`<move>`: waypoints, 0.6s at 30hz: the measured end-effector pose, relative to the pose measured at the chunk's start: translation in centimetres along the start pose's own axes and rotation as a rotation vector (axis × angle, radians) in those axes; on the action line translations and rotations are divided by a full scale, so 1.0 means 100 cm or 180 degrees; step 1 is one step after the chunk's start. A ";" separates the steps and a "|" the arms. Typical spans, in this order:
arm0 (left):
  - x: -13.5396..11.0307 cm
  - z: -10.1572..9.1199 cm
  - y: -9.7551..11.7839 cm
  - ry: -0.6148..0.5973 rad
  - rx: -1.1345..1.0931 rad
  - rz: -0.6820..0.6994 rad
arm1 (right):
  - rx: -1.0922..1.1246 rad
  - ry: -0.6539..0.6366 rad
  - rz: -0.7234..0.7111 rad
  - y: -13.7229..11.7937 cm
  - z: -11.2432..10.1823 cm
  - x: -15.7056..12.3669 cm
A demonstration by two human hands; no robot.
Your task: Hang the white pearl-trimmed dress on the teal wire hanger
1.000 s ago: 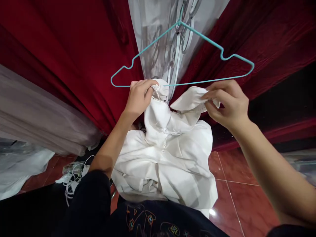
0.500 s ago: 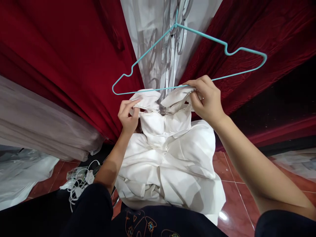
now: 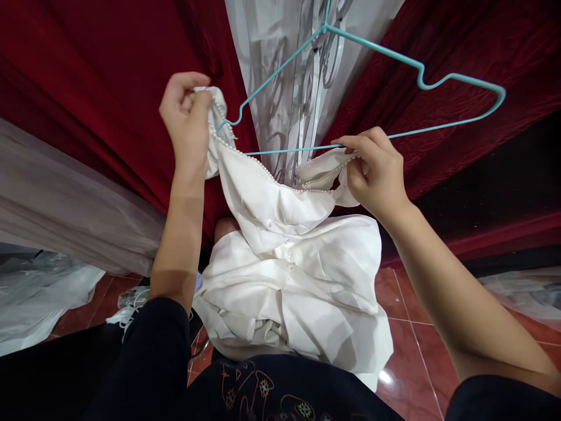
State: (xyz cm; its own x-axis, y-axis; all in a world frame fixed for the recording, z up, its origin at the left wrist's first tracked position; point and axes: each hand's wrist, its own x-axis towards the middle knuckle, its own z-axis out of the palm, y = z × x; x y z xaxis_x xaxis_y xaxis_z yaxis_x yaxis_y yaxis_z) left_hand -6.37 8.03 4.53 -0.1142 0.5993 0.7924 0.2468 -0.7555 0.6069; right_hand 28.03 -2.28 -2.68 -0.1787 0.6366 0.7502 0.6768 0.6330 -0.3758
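The left hand (image 3: 186,120) is closed in a fist around one shoulder of a smooth white satin garment (image 3: 298,275), lifted beside the left end of a thin teal wire hanger (image 3: 325,27). The right hand (image 3: 374,172) pinches the other shoulder between thumb and curled fingers, just under the hanger's bottom bar. A row of small pearl beads edges the neckline stretched between both hands; the rest hangs in soft folds over the person's lap. Behind hang crushed red velvet curtains (image 3: 109,76) — below, glossy red floor tiles (image 3: 421,345).
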 end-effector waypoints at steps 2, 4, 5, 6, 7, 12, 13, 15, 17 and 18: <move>0.005 0.014 0.005 -0.0713 0.0181 -0.0106 | -0.0012 -0.0048 0.0045 -0.001 -0.001 0.000; 0.000 0.028 0.009 -0.1050 0.0414 -0.0001 | -0.0045 -0.0033 0.0030 0.000 -0.002 0.000; -0.007 0.034 0.012 -0.0970 0.0532 0.0169 | -0.0054 0.0003 0.0005 0.000 -0.002 0.000; -0.015 0.041 0.016 -0.0791 0.0642 0.0398 | -0.0051 0.0038 -0.0025 0.001 -0.001 0.001; -0.025 0.048 0.020 -0.0606 0.0733 0.0682 | -0.0032 0.0057 -0.0038 0.002 -0.001 0.001; -0.080 0.086 0.038 -0.1447 0.0837 0.1524 | 0.0091 0.0010 0.0129 0.002 0.005 0.003; -0.088 0.093 0.038 -0.1700 0.0849 0.1396 | 0.0095 0.0013 0.0107 0.001 0.006 0.002; -0.098 0.102 0.038 -0.1942 0.0824 0.1006 | 0.0009 -0.0034 -0.0044 0.001 0.003 0.001; -0.100 0.105 0.038 -0.1986 0.0672 0.0679 | -0.0198 0.0043 -0.0261 0.005 -0.005 -0.004; -0.098 0.104 0.039 -0.1986 0.0574 0.0543 | -0.0310 0.0225 -0.0354 0.010 -0.012 -0.006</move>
State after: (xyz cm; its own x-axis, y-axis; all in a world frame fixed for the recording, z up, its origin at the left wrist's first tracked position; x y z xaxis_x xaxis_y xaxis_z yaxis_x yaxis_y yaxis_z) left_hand 5.69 1.96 -1.57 0.5049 0.5571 0.6593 0.3752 -0.8296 0.4136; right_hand 29.67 -2.58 -2.84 -0.2081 0.5302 0.8219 0.7223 0.6499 -0.2364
